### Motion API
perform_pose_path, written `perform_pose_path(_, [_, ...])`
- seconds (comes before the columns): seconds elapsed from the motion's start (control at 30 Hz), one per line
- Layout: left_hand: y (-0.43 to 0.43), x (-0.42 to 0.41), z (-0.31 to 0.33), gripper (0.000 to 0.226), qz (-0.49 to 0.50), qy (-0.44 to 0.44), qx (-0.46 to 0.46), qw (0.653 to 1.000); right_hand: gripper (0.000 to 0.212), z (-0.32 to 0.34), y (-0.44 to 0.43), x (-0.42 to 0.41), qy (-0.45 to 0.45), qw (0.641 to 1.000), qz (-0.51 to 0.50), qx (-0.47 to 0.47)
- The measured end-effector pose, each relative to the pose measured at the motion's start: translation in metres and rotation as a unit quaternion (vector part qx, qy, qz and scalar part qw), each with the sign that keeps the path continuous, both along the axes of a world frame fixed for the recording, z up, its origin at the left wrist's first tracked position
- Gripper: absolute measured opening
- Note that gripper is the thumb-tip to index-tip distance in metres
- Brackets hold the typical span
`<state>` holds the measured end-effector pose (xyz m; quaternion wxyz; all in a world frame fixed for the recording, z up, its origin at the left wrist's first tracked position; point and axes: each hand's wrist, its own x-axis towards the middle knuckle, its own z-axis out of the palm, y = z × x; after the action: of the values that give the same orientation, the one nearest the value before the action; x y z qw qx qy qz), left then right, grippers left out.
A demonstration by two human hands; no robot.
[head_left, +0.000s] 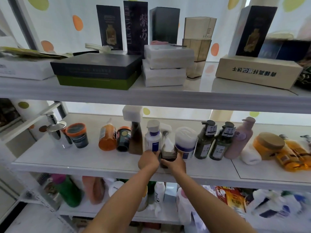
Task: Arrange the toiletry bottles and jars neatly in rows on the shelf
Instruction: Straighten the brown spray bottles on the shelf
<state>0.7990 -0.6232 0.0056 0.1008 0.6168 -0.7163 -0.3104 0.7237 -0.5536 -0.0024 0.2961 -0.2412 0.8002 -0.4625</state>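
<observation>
On the middle shelf (84,163) a line of toiletries runs left to right. My left hand (149,160) grips the base of a white bottle with a blue label (152,137). My right hand (175,163) is closed around the bottom of a clear spray bottle holding dark liquid (168,148). To the right stand a white jar with a blue band (185,142), two dark green pump bottles (204,142) (220,145) and a lilac pump bottle (239,140). Left of my hands are a brown bottle (136,140), a dark jar (123,138) and an orange bottle (107,137).
A chrome pump dispenser (56,130) and an orange-rimmed tub (77,134) stand at the left end. Amber bottles (292,153), a wooden-lidded jar (269,143) and a rolled white towel (249,155) crowd the right end. Boxes fill the upper shelf (168,96); more bottles sit below.
</observation>
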Motion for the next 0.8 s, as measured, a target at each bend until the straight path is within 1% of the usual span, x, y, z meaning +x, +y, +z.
perform_pose_path(0.07, [-0.001, -0.001, -0.003, 0.045, 0.003, 0.032, 0.046, 0.998, 0.056, 0.002, 0.001, -0.002, -0.053, 0.998, -0.023, -0.026])
perform_pose_path(0.13, [0.001, -0.004, -0.001, 0.043, 0.013, 0.094, 0.099, 0.991, 0.044, 0.002, 0.001, -0.006, -0.099, 0.992, -0.058, -0.041])
perform_pose_path(0.2, [0.005, -0.008, 0.004, 0.04, 0.031, 0.15, 0.145, 0.978, 0.039, 0.0, 0.002, -0.009, -0.115, 0.989, -0.089, -0.039])
perform_pose_path(0.27, [0.01, -0.012, 0.006, 0.045, 0.029, 0.175, 0.169, 0.969, 0.038, -0.004, 0.003, -0.01, -0.121, 0.986, -0.108, -0.04])
perform_pose_path(0.4, [0.011, -0.016, 0.003, 0.055, -0.004, 0.219, 0.202, 0.955, 0.036, -0.008, 0.002, -0.011, -0.133, 0.982, -0.122, -0.051])
perform_pose_path(0.5, [0.01, -0.015, -0.001, 0.061, 0.0, 0.244, 0.22, 0.944, 0.036, -0.009, 0.003, -0.013, -0.148, 0.978, -0.132, -0.063])
perform_pose_path(0.7, [0.011, -0.016, -0.003, 0.053, 0.02, 0.291, 0.242, 0.925, 0.036, -0.006, 0.005, -0.019, -0.194, 0.967, -0.151, -0.064])
perform_pose_path(0.8, [0.014, -0.016, -0.008, 0.045, 0.021, 0.308, 0.222, 0.925, 0.032, -0.009, 0.006, -0.024, -0.215, 0.961, -0.153, -0.085])
